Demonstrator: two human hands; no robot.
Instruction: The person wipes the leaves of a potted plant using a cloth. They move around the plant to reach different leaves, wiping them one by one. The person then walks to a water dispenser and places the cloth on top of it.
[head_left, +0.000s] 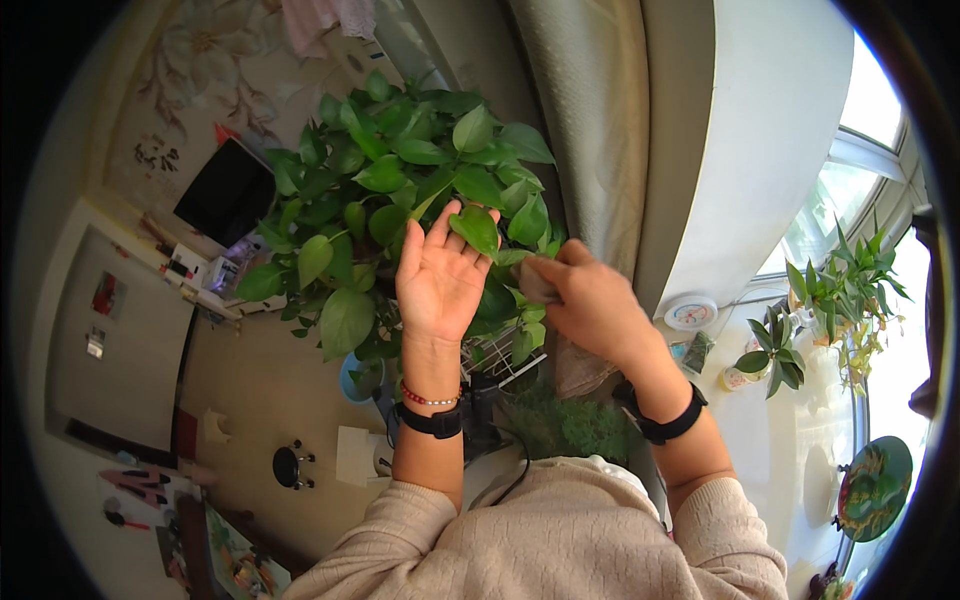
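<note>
A bushy potted plant with broad green leaves, likely a pothos, fills the space in front of me. My left hand is palm up at its near side, fingers extended. One glossy heart-shaped leaf lies over those fingers, hiding some of the tips. To the right, my right hand is closed around a greyish-brown cloth. A bunched part of it sticks out past the fingers, close to the lower right leaves. More brownish fabric shows below that hand. The plant's pot is mostly hidden by foliage.
A white wire rack and a blue bucket stand below the foliage. A beige curtain hangs close on the right. Beyond it, a white windowsill carries a round dial gauge and potted plants. A black stool stands on the floor.
</note>
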